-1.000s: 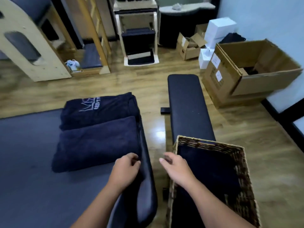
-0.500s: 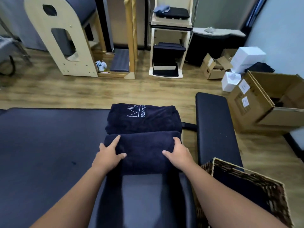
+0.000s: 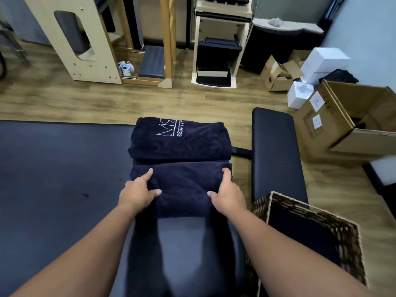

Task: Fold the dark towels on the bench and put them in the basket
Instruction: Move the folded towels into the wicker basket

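Towel (image 3: pixel 182 185): folded, lying on the table (image 3: pixel 182 243) in front of a second folded towel (image 3: pixel 180 140)
Left hand (image 3: pixel 137 194): fingers curled round the near towel's left end; thumb on top
Right hand (image 3: pixel 227 194): gripping the right end likewise
Basket (image 3: pixel 351 239): just right of the table

1. One second ago: left hand (image 3: pixel 137 195) curled at the bench's padded edge, right hand (image 3: pixel 228 195) hovering over the basket rim, both clear of the near folded towel (image 3: pixel 182 187).
2. Half a second ago: both laid on that towel's two ends, thumbs spread on top.
3. Now: gripping those ends tighter, left thumb and right thumb pressed into the top, fingers wrapped down the sides, cloth bunched between them.
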`<state>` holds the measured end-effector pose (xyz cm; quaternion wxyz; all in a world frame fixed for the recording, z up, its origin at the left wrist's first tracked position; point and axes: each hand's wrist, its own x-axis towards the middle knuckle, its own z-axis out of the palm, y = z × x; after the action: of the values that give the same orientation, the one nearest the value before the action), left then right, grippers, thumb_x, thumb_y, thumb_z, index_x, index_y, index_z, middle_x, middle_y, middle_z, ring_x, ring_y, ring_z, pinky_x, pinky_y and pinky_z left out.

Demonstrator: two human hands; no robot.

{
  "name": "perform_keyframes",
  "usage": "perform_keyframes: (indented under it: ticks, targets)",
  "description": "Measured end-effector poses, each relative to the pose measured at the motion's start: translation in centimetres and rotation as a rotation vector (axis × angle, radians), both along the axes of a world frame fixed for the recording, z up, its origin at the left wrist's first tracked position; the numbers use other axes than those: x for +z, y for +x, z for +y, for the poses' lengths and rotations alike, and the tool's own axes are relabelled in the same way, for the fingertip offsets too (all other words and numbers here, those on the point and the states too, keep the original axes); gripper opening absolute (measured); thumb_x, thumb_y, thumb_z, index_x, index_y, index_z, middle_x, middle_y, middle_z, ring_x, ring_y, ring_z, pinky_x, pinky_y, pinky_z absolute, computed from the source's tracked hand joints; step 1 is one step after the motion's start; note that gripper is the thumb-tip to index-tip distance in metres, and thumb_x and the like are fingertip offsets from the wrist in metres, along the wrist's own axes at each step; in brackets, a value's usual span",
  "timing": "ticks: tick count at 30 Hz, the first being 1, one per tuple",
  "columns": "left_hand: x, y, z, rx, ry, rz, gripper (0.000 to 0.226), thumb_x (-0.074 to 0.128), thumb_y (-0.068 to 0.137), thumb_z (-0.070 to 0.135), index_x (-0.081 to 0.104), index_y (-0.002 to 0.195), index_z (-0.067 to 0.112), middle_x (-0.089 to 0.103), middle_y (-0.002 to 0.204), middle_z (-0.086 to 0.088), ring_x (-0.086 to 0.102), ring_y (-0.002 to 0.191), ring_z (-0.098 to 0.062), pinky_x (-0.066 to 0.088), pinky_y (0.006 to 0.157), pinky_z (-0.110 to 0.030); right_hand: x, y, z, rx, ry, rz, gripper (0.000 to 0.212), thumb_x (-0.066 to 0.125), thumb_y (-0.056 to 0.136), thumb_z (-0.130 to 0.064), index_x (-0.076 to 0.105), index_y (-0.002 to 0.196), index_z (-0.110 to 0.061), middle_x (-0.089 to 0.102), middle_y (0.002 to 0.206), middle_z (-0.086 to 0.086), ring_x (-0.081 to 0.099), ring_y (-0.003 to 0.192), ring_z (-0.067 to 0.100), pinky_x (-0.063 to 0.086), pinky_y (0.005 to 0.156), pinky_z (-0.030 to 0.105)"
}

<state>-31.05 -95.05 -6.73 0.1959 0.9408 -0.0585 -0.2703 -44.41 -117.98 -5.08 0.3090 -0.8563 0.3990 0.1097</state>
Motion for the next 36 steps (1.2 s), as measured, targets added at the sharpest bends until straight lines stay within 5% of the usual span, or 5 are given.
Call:
perform_keyframes:
  ticks: [24, 28, 31, 34, 36]
  targets:
    - [-3.4, -33.7, -25.4, -0.418, -0.136, 0.108, 0.074, 0.07, 0.088, 0.029, 0.038, 0.154, 0.036, 0.064, 0.134, -0.001, 0.05, 0.131, -0.027, 0.044, 0.106, -0.037, -5.0, -40.2, -17.1, -0.573, -0.073, 0.092, 0.068, 0.072, 0.088, -0.032, 0.034, 0.144, -0.038, 0.069, 0.122, 0.007, 0.063, 0.111, 0.036, 0.049, 0.095, 0.043]
    - [-6.5, -33.7, -26.2, -0.442, -0.087, 0.173, 0.076, 0.064, 0.086, 0.018, 0.036, 0.155, 0.033, 0.057, 0.141, -0.012, 0.047, 0.135, -0.029, 0.04, 0.112, -0.035, -7.3, -40.7, -18.0, -0.45, -0.09, 0.144, 0.067, 0.064, 0.093, -0.033, 0.029, 0.149, -0.035, 0.068, 0.116, 0.009, 0.062, 0.109, 0.034, 0.05, 0.092, 0.042]
    - [-7.9, -34.1, -26.0, -0.534, -0.047, 0.169, 0.077, 0.057, 0.09, 0.008, 0.029, 0.158, 0.031, 0.029, 0.153, -0.021, 0.038, 0.141, -0.035, 0.028, 0.12, -0.031, -8.7, -40.5, -17.6, -0.237, -0.156, 0.281, 0.072, 0.058, 0.095, -0.033, 0.02, 0.156, -0.027, 0.041, 0.147, 0.017, 0.041, 0.133, 0.036, 0.041, 0.105, 0.046]
    - [-8.0, -36.2, -25.4, -0.803, 0.135, -0.102, 0.078, 0.056, 0.092, 0.006, 0.02, 0.16, 0.022, -0.013, 0.161, -0.031, 0.006, 0.15, -0.048, 0.019, 0.124, -0.045, -9.2, -40.8, -16.6, -0.051, -0.31, 0.415, 0.076, 0.058, 0.091, -0.033, 0.022, 0.157, -0.021, 0.016, 0.158, 0.02, 0.024, 0.139, 0.038, 0.032, 0.109, 0.047]
    - [-7.9, -37.9, -25.0, -0.948, 0.218, -0.305, 0.071, 0.056, 0.093, 0.017, 0.026, 0.157, 0.017, 0.0, 0.162, -0.03, 0.017, 0.144, -0.048, 0.026, 0.117, -0.052, -9.6, -41.1, -15.9, -0.001, -0.298, 0.435, 0.078, 0.057, 0.092, -0.037, 0.021, 0.158, -0.016, 0.011, 0.159, 0.024, 0.027, 0.138, 0.039, 0.034, 0.11, 0.045]
